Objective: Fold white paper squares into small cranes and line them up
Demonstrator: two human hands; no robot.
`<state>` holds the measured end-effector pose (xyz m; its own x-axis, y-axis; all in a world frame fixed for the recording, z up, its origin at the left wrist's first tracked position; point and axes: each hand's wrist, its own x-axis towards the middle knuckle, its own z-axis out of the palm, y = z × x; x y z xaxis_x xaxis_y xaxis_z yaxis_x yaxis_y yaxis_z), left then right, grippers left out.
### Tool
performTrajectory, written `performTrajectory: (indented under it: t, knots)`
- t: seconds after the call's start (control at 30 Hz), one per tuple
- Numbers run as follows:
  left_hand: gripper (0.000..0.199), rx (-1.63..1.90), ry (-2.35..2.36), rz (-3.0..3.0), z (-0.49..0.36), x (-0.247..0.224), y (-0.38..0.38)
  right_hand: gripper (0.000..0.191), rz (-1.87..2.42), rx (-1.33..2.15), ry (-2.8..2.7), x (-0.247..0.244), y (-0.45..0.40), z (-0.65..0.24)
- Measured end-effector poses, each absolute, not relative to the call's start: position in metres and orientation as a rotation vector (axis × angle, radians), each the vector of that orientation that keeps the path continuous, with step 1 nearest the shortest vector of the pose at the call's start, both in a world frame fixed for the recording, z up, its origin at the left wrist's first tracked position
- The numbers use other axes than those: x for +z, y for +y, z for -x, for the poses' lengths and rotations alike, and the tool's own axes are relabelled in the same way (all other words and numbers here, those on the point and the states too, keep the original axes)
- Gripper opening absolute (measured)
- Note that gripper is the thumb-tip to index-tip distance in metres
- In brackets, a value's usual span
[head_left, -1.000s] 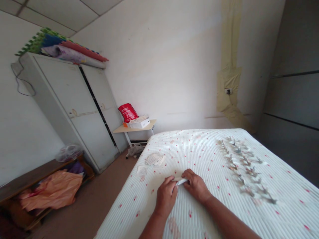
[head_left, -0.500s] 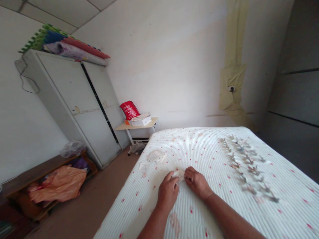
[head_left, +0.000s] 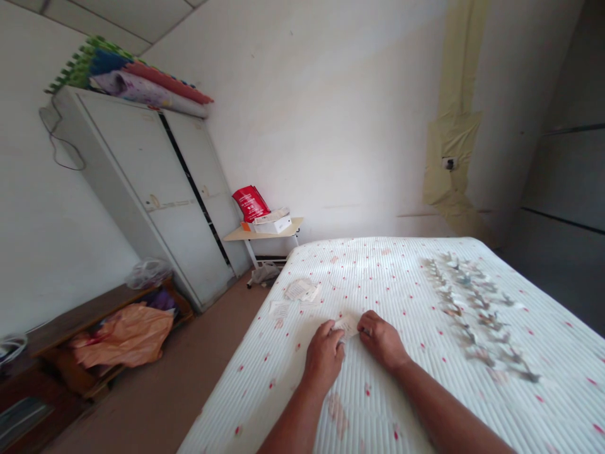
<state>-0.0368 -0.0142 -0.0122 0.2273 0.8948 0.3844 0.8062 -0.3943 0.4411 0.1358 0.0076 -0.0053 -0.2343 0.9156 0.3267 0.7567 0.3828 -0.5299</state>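
A small piece of printed paper (head_left: 348, 324) lies low over the bed between my two hands. My left hand (head_left: 324, 356) pinches its left edge, with the thumb and curled fingers near the sheet. At the right edge, my right hand (head_left: 382, 340) has its fingers bent in and closed on the paper; the fingertips are partly hidden. Beyond my left hand, a loose pile of printed paper pieces (head_left: 301, 290) rests on the bed, with a single paper piece (head_left: 278, 309) beside it. Several small folded paper shapes (head_left: 482, 302) stand in rows to the right.
The bed (head_left: 378, 277) has a white ribbed cover with red spots. Behind it, a small table (head_left: 236, 235) holds a red bag (head_left: 251, 203) and a white box (head_left: 276, 224). A grey cabinet (head_left: 137, 157) and a low wooden shelf (head_left: 47, 334) stand left.
The view has turned slightly left, so everything sits a little further right. Both hands keep to the paper, and slightly more of it shows between them.
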Motion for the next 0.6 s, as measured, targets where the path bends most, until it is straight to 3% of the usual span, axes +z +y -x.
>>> performTrajectory:
  t: [0.2,0.47,0.6]
  knots:
    - [0.035,0.941,1.641,-2.351,0.038,-0.014,-0.012,0.016,1.399,0.348,-2.047,-0.011,0.011,-0.137]
    - [0.020,1.038,1.626,-2.454,0.036,0.001,-0.020,0.018,1.427,0.353,-2.027,-0.008,0.010,-0.137]
    - [0.025,1.108,1.591,-2.369,0.036,0.004,-0.019,0.018,1.354,0.429,-2.026,-0.010,0.011,-0.139]
